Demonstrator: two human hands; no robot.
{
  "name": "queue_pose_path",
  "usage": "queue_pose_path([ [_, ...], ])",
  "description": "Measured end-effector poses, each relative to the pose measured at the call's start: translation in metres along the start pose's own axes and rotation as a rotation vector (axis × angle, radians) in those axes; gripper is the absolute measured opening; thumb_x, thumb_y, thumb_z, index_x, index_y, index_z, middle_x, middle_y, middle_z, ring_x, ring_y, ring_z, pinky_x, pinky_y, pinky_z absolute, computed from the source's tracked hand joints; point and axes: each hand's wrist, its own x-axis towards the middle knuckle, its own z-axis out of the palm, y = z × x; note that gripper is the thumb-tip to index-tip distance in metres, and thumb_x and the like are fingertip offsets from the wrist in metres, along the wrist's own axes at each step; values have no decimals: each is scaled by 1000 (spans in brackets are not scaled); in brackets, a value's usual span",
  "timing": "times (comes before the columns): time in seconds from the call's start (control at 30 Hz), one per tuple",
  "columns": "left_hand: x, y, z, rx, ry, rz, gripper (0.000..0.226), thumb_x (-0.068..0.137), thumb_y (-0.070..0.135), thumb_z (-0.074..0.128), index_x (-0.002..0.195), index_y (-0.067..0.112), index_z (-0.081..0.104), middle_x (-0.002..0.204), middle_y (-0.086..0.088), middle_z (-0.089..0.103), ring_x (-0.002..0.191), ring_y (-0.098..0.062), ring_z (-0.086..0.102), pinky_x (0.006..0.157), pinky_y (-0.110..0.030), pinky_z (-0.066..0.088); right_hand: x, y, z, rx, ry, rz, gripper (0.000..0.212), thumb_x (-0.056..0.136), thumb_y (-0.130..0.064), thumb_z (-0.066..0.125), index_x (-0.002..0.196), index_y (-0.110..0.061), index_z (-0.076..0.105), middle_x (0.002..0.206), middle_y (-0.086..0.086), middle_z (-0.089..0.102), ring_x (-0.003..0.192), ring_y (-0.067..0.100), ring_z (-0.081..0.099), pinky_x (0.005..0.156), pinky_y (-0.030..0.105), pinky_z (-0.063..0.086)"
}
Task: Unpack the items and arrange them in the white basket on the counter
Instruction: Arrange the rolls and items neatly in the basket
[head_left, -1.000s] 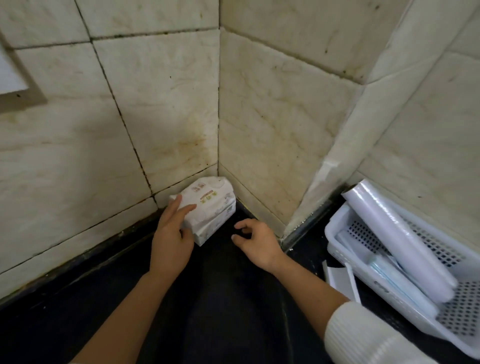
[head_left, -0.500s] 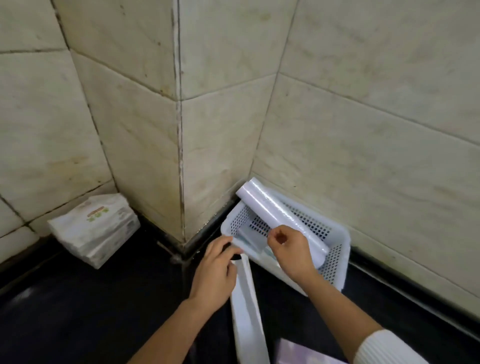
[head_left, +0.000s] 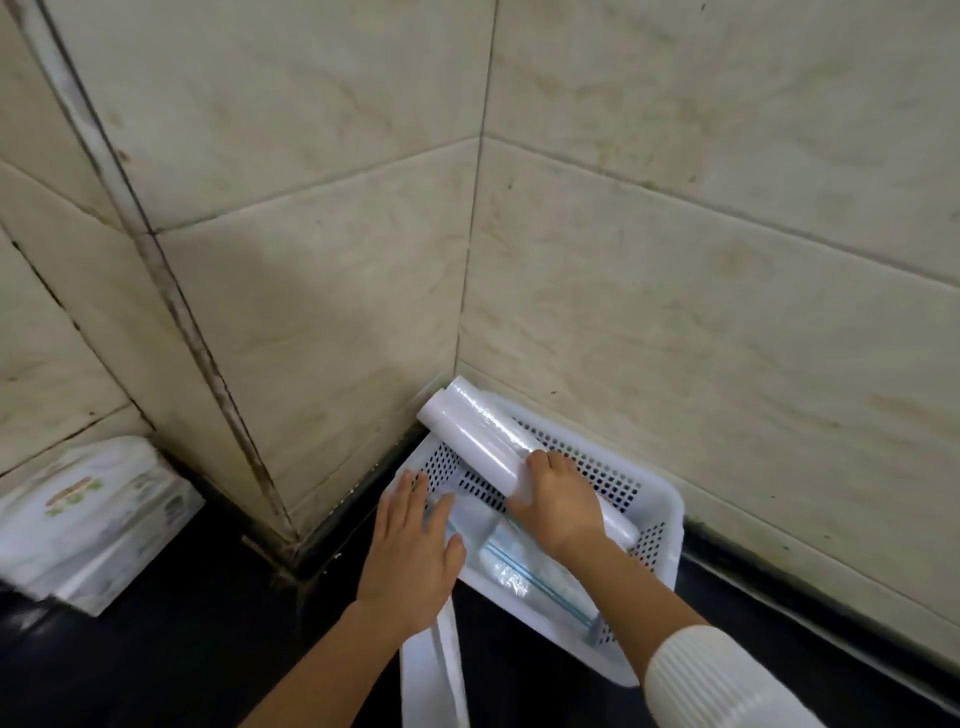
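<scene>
A white perforated basket (head_left: 655, 498) sits on the black counter in the wall corner. A long white roll of plastic film (head_left: 475, 436) lies slanted across it, its upper end sticking past the basket's far corner. My right hand (head_left: 558, 501) is closed over the roll's middle. My left hand (head_left: 410, 551) lies flat, fingers spread, over the basket's near-left rim and a flat packet inside. A clear zip bag pack with a blue stripe (head_left: 540, 577) lies on the basket floor. A white pack of wipes (head_left: 88, 519) rests on the counter at the far left.
A white plastic bag handle (head_left: 434, 670) trails on the black counter (head_left: 182, 649) just below my left hand. Beige tiled walls (head_left: 701, 312) close in behind the basket, and a tiled pillar juts out between the basket and the wipes.
The view swung right from the wipes pack to the basket. My hands left the wipes; the right hand now grips the roll and the left hand has flattened onto the basket's near side.
</scene>
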Motion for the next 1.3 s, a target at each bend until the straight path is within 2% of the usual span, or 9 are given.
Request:
queue_pose_path([
  [0.17, 1, 1, 0, -9, -24, -18, 58, 97, 40, 26, 152, 23, 18, 163, -12, 2, 149, -25, -13, 120, -42, -8, 9, 3, 7, -22, 24, -48, 57, 79, -37, 67, 127, -12, 48, 122, 8, 56, 110, 26, 52, 91, 37, 45],
  [0.4, 14, 20, -8, -178, -4, -68, 72, 92, 40, 45, 153, 27, 9, 163, -5, -1, 147, -26, -11, 118, -51, -2, 9, 15, -32, 173, 27, -44, 60, 67, -40, 76, 116, -12, 58, 102, 7, 59, 90, 24, 57, 69, 34, 49],
  [0.53, 59, 35, -17, -125, 59, 41, 72, 93, 29, 48, 153, 28, 8, 163, -2, -2, 148, -24, -5, 118, -53, 7, 22, 29, -71, 226, 85, -10, 56, 65, -39, 78, 113, -16, 62, 96, 4, 60, 77, 19, 54, 60, 28, 39],
  [0.63, 98, 37, -24, 11, 54, 150, 72, 93, 19, 48, 153, 28, 8, 163, 2, -4, 149, -25, -7, 117, -55, 6, 35, 36, -92, 199, 68, 8, 51, 68, -39, 77, 111, -16, 64, 96, 4, 66, 79, 22, 60, 61, 31, 46],
  [0.77, 122, 29, -29, 60, 0, 206, 66, 93, 17, 50, 151, 31, 22, 162, 6, 9, 149, -27, -7, 116, -60, 4, 49, 35, -100, 94, 12, 6, 38, 72, -43, 72, 97, -15, 66, 84, 3, 64, 72, 22, 60, 55, 31, 43],
  [0.9, 109, 20, -31, -34, 93, 280, 47, 91, 5, 52, 137, 15, 50, 151, -8, 39, 145, -33, 19, 111, -57, 27, 61, 28, -99, 41, -37, -45, 37, 74, -42, 72, 100, -16, 66, 85, 2, 64, 74, 22, 61, 55, 30, 44],
  [1.0, 100, 11, -33, -98, 269, 397, 32, 76, -8, 73, 107, 1, 70, 118, -21, 65, 118, -45, 55, 93, -56, 49, 68, 17, -91, -35, -102, -71, 42, 76, -40, 73, 111, -18, 64, 91, 1, 64, 77, 21, 60, 55, 29, 42],
  [1.13, 97, 3, -38, -190, 288, 400, 28, 76, -6, 75, 103, 1, 72, 109, -17, 68, 109, -39, 61, 92, -48, 52, 69, 16, -71, -132, -172, -67, 51, 77, -39, 71, 124, -22, 60, 102, 4, 68, 89, 25, 62, 68, 31, 48],
  [1.3, 94, -3, -34, -169, 296, 412, 27, 80, 0, 73, 106, 5, 72, 112, -12, 67, 107, -32, 60, 89, -43, 54, 66, 23, -55, -77, -226, 2, 34, 79, -40, 72, 98, -14, 63, 94, 4, 64, 82, 23, 60, 65, 30, 45],
])
